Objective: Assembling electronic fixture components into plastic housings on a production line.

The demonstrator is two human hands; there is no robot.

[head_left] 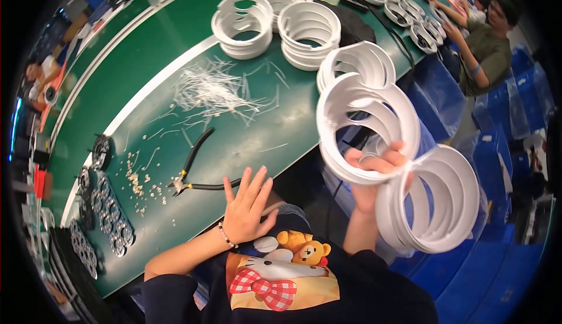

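A green table (293, 116) sweeps across the workshop floor, and blue bins (492, 166) crowd in on the right. Over at the upper right, a co-worker (489, 51) in a dark green top sits by a cluster of small round white parts (404, 13).

And here's the action, just off the table's near edge: the right hand (377, 174) is clamped on the rim of a white ring housing (391, 122), fingers curled over its lower side. A second housing (448, 198) sits right against it, lower and further right; whether the hand grips that one too, I can't tell.

The left hand (249, 210), a beaded bracelet (225, 236) at its wrist, is spread wide at the near edge, back upward, fingers apart. Just beside its fingertips lies a handle of the black-and-yellow cutters (190, 160), jaws towards the table's left end; contact with that handle is hard to call.

Further out, a tangle of thin white strips (213, 87), with beige bits (137, 177) scattered nearer the left end. Shiny plates with round openings (111, 215) lie along that end, and three more white housings (243, 25) stand grouped by the far edge.
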